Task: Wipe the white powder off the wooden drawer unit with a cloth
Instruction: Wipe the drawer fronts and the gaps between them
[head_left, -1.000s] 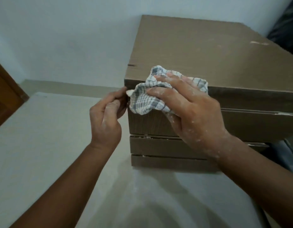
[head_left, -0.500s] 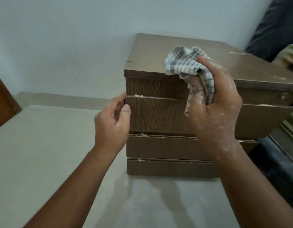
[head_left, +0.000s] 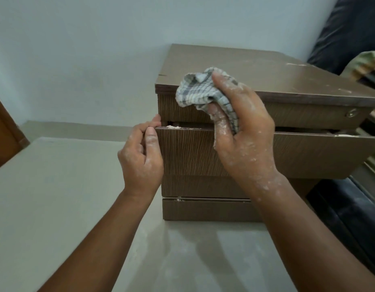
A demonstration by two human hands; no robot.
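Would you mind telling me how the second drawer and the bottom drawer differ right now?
The second drawer is pulled partly out; the bottom drawer sits shut. The second drawer has a small heap of white powder on its top edge, the bottom drawer only specks. The left hand grips the second drawer's corner; nothing touches the bottom drawer. Both share the same brown grain.

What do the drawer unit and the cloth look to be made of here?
Drawer unit: apparently laminated board rather than solid wood; brown printed grain on the fronts, a smooth, slightly glossy top and a darker edge band. Cloth: soft woven fabric, probably cotton, in a white and grey check, crumpling loosely in the right hand.
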